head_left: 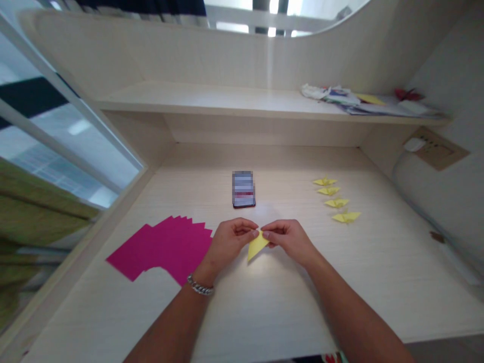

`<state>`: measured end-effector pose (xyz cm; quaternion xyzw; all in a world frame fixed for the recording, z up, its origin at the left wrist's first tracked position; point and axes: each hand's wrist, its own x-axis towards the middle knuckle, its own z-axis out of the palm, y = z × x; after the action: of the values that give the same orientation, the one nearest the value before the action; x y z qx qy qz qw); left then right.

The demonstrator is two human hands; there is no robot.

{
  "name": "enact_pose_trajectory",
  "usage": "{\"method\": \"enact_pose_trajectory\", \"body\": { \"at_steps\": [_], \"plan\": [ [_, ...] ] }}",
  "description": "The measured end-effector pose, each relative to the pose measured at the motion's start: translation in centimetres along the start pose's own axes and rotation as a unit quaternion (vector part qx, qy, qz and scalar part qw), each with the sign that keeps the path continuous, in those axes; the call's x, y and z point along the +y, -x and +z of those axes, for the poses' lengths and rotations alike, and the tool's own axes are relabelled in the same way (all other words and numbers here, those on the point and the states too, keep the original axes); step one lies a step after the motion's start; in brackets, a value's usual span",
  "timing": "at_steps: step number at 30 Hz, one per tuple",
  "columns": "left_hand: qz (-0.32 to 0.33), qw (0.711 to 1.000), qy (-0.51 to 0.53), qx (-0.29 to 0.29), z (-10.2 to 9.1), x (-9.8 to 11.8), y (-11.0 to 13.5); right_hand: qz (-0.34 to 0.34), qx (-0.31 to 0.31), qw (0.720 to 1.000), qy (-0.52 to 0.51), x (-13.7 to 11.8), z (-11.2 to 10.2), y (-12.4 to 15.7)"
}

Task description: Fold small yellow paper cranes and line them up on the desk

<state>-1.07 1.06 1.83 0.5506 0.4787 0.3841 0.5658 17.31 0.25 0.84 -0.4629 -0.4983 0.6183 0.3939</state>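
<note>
A folded yellow paper piece [257, 245] is held just above the pale wooden desk [264, 302], pinched at its top by both hands. My left hand [229, 241], with a silver bracelet at the wrist, grips its left side with closed fingers. My right hand [288, 238] pinches the right side. The paper's point hangs down toward the desk. A fan of magenta paper sheets [166, 246] lies just left of my left hand. A phone [243, 189] lies flat beyond the hands.
Several finished yellow folded paper figures [336, 199] stand in a row at the right of the desk. A shelf [234, 101] above holds papers and a red folded figure [406, 94]. A wall socket plate [434, 147] is at the right.
</note>
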Motion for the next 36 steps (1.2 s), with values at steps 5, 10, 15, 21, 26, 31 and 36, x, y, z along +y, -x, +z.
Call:
{"method": "enact_pose_trajectory", "body": {
  "at_steps": [5, 10, 15, 21, 26, 31, 36],
  "plan": [
    [0.006, 1.0, -0.01, 0.009, 0.0, -0.18, -0.08, 0.0, 0.005, 1.0, 0.017, 0.07, -0.24, -0.13],
    [0.001, 0.999, -0.04, -0.01, 0.14, -0.08, -0.01, -0.012, -0.006, 0.998, 0.056, -0.04, -0.36, -0.07],
    [0.0, 0.999, -0.043, 0.004, 0.19, 0.12, 0.14, -0.021, -0.008, 0.998, 0.063, -0.34, -0.37, 0.04],
    [-0.007, 0.999, -0.04, -0.009, 0.24, 0.47, 0.24, -0.033, -0.009, 0.996, 0.083, -0.34, -0.14, -0.03],
    [0.004, 0.999, -0.034, 0.03, 0.13, 0.68, 0.18, -0.036, 0.034, 0.998, 0.027, -0.07, -0.47, -0.22],
    [0.011, 0.998, -0.055, 0.003, 0.32, 0.47, 0.19, -0.039, 0.05, 0.997, 0.037, -0.17, -0.34, 0.06],
    [0.025, 0.996, -0.08, 0.008, 0.52, 0.0, 0.19, -0.049, 0.055, 0.995, 0.064, -0.18, -0.06, 0.28]
  ]
}}
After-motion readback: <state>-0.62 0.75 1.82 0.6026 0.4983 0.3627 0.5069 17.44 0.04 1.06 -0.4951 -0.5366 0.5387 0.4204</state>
